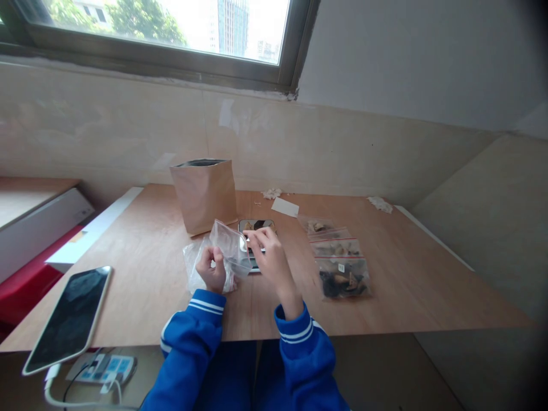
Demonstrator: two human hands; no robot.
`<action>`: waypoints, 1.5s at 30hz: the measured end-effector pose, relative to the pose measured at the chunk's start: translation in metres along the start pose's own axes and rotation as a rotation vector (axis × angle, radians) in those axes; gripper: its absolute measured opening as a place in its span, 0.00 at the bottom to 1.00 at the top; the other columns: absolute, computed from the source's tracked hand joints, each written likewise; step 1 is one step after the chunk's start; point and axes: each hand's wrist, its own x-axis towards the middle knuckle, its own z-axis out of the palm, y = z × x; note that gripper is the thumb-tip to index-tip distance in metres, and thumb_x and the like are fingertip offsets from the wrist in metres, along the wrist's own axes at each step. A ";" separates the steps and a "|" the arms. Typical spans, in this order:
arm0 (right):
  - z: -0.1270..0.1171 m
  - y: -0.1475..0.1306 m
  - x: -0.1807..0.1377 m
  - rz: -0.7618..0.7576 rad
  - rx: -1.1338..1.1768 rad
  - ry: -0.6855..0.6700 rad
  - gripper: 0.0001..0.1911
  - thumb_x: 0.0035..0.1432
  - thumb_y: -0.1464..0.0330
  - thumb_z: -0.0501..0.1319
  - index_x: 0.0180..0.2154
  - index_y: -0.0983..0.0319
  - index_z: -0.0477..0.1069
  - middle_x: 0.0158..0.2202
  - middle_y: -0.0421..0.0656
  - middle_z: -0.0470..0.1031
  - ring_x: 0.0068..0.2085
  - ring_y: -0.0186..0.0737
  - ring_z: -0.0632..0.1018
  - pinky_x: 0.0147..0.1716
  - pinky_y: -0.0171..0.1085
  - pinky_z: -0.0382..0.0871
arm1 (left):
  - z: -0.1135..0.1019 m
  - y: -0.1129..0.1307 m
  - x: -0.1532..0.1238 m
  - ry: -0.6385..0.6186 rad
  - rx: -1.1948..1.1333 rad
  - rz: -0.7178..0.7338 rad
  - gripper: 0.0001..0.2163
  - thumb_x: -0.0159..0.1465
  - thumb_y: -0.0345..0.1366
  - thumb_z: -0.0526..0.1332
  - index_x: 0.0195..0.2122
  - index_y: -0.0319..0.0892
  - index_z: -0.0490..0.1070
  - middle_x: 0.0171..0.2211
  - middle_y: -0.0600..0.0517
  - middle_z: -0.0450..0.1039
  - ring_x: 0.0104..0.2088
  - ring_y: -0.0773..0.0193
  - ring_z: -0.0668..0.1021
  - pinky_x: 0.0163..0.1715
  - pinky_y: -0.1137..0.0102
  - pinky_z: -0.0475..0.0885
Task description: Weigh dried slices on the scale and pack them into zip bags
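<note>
A clear plastic zip bag [229, 242] is held up over the table, looking empty. My left hand [211, 269] is closed on its near left side, thumb against curled fingers. At the bag's right edge, by the red zip line, the fingertips of my right hand [269, 256] are bent and appear to pinch the plastic. More crumpled clear plastic bags [194, 274] lie under my left hand. Behind my right hand, partly hidden, is a small flat device like a scale [256, 270] with brown pieces on its shiny top.
A brown paper pouch [204, 197] stands open at the back left. Filled zip bags [342, 279] lie in a row at right. A white card [285, 207] and crumpled tissue [271, 194] sit behind. A tablet [71, 317] with a cable overhangs the left front edge, above a power strip [107, 368].
</note>
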 end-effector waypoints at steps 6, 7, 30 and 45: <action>0.019 0.042 0.000 0.012 -0.194 -0.034 0.15 0.66 0.70 0.51 0.48 0.61 0.74 0.46 0.49 0.72 0.49 0.46 0.73 0.50 0.44 0.68 | 0.003 -0.002 0.002 0.161 -0.062 0.075 0.17 0.65 0.44 0.51 0.20 0.45 0.54 0.15 0.58 0.54 0.19 0.69 0.61 0.21 0.73 0.59; 0.025 0.047 -0.001 -0.011 -0.260 -0.073 0.14 0.66 0.70 0.52 0.48 0.62 0.73 0.47 0.50 0.72 0.49 0.47 0.72 0.51 0.45 0.68 | 0.004 -0.002 0.002 0.175 -0.076 0.105 0.17 0.65 0.44 0.52 0.20 0.44 0.55 0.15 0.59 0.55 0.18 0.69 0.61 0.21 0.73 0.58; 0.000 -0.017 0.013 0.168 0.338 -0.227 0.11 0.60 0.62 0.61 0.41 0.60 0.76 0.38 0.42 0.78 0.33 0.35 0.76 0.32 0.33 0.68 | 0.000 -0.010 -0.002 0.125 -0.023 0.307 0.16 0.65 0.41 0.53 0.21 0.43 0.59 0.13 0.59 0.59 0.15 0.71 0.63 0.18 0.74 0.59; -0.023 -0.015 0.018 0.106 -0.051 -0.186 0.22 0.70 0.59 0.46 0.34 0.60 0.75 0.30 0.42 0.78 0.32 0.37 0.77 0.33 0.33 0.64 | -0.002 -0.007 -0.002 0.087 -0.007 0.427 0.15 0.64 0.39 0.54 0.20 0.43 0.61 0.12 0.59 0.58 0.13 0.71 0.62 0.16 0.75 0.58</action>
